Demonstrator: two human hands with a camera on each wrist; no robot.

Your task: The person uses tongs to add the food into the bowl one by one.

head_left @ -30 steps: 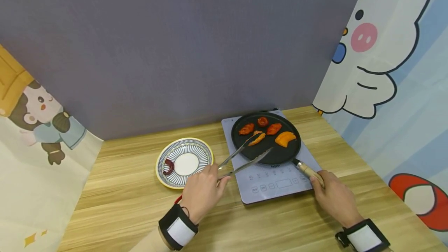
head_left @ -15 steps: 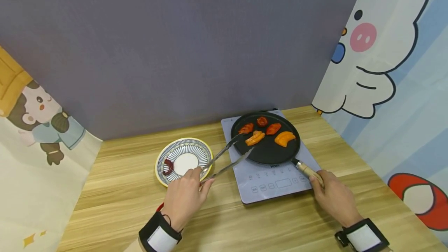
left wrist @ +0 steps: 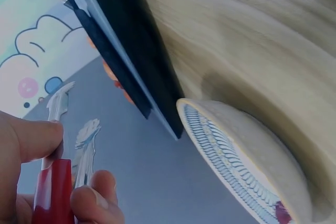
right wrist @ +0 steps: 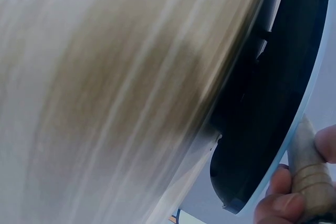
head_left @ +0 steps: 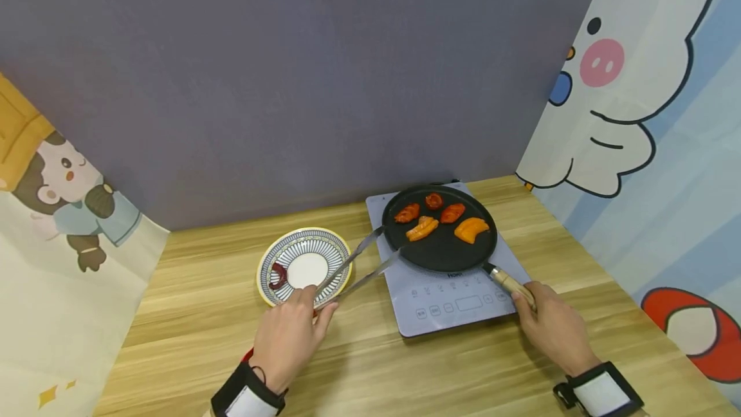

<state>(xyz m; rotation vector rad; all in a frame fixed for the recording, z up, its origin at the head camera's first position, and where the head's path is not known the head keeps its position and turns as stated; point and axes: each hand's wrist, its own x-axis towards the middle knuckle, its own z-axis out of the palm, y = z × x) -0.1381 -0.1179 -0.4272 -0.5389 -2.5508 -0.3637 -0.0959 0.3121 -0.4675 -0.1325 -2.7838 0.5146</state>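
My left hand (head_left: pixel 289 340) grips metal tongs (head_left: pixel 354 257) by their red handle (left wrist: pixel 55 192). The tongs' tips stand apart at the left edge of a black flat pan (head_left: pixel 440 257), with nothing between them. In the pan lie an orange strip (head_left: pixel 421 229), a wider orange piece (head_left: pixel 471 230), two red wing-shaped pieces (head_left: pixel 407 213) and a small round red one (head_left: pixel 433 201). My right hand (head_left: pixel 556 327) holds the pan's wooden handle (head_left: pixel 506 280), fingers curled round it. Left of the pan, a patterned plate (head_left: pixel 308 270) carries a dark red curled piece (head_left: pixel 280 275).
Under the pan is a flat light-coloured induction cooker (head_left: pixel 428 320) with touch keys along its front. The wood-grain table (head_left: pixel 197 314) runs back to a grey panel (head_left: pixel 289 82). Cartoon-printed sheets stand at both sides.
My left hand has drawn the tongs left and toward me, off the orange strip, which now lies in the pan. The right hand stays on the pan handle.
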